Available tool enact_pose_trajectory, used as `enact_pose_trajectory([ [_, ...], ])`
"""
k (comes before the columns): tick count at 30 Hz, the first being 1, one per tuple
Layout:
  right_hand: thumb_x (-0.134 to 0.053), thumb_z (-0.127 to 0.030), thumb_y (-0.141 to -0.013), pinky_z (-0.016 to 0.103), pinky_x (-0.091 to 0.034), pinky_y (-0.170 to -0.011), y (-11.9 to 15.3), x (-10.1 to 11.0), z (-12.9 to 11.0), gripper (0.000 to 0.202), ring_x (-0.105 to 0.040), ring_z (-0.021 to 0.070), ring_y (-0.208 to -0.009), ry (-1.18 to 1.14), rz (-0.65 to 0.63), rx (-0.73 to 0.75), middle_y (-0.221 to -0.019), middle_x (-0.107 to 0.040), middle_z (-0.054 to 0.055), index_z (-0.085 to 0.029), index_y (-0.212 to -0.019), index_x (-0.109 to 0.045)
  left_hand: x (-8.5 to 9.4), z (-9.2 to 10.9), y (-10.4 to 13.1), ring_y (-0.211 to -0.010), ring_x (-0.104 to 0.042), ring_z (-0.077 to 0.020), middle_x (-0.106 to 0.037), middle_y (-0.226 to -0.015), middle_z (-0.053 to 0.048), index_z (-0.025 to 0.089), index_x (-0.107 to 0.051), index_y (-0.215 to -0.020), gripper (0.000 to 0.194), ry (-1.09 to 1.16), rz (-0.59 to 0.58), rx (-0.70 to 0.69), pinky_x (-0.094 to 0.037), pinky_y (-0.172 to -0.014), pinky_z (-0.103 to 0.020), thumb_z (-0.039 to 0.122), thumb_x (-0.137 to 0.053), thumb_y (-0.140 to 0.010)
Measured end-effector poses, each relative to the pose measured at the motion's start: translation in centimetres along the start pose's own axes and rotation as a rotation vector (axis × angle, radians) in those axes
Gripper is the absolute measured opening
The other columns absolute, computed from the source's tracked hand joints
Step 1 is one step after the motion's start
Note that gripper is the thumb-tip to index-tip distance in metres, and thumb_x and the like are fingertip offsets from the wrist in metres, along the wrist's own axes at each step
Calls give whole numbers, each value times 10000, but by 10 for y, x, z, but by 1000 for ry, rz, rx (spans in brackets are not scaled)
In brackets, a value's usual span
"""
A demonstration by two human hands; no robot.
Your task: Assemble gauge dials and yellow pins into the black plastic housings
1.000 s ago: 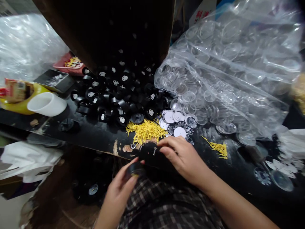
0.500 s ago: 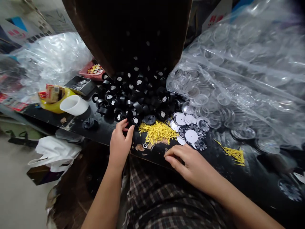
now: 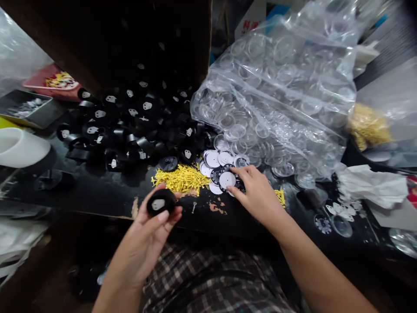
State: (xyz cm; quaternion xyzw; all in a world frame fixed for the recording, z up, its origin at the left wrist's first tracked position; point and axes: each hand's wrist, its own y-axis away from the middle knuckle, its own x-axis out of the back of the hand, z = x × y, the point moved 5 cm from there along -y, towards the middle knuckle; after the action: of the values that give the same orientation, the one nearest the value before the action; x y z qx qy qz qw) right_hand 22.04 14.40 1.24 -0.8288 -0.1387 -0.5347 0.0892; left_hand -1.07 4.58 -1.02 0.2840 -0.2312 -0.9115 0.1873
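Note:
My left hand [image 3: 146, 234] holds a round black plastic case [image 3: 160, 203] with a small silvery plate on its face, thumb on the front and fingers behind. Over the pile of printed dial discs [image 3: 213, 159], my right hand [image 3: 257, 193] has its thumb and index finger at the right edge of a white dial disc [image 3: 227, 180]. That disc lies on black printed ones. Left of the discs is a heap of small yellow clock hands [image 3: 180, 179]. Behind them, more black cases [image 3: 130, 130] are piled at the mouth of a dark box.
A clear plastic bag [image 3: 276, 100] spills transparent round covers [image 3: 241, 130] at the back right. On the left stand a white cup [image 3: 24, 147], a grey metal tray [image 3: 31, 111] and a red tray [image 3: 52, 82]. Crumpled white tissue [image 3: 371, 184] lies far right.
My left hand has picked up a black case from the pile and brought it nearer. My right hand has moved onto the dial discs. The view has swung right.

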Motion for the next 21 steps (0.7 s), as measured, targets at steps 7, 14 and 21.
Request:
enact_pose_trajectory([
  [7,-518,-180,-899,329,-465,-776,0,6,-6,99,-577,185,-844,-271,91,69,-914,-608,57,-171,-952,-602,-40,-37,5,-1030,-642,-265,-660,-1164,-151,154,-637,-1116,376,228,-83,223,-524,-895,-399,443,-510,-913],
  [14,-571,-281,-909,325,-430,-982,23,-2,-46,217,-549,187,-1117,-467,-39,339,-1209,-597,90,-172,-1076,-657,-55,-36,2,-1095,-612,-252,-661,-1179,-109,197,-623,-1158,372,399,-35,160,-507,-928,-419,448,-471,-930],
  [21,-610,-214,-855,264,-490,-723,20,-8,-41,256,-601,135,-792,-678,-97,-11,-922,-640,11,-211,-1108,-573,-58,-41,9,-1087,-620,-230,-669,-1176,-84,252,-582,-1242,383,446,-98,89,-519,-911,-376,442,-497,-920],
])
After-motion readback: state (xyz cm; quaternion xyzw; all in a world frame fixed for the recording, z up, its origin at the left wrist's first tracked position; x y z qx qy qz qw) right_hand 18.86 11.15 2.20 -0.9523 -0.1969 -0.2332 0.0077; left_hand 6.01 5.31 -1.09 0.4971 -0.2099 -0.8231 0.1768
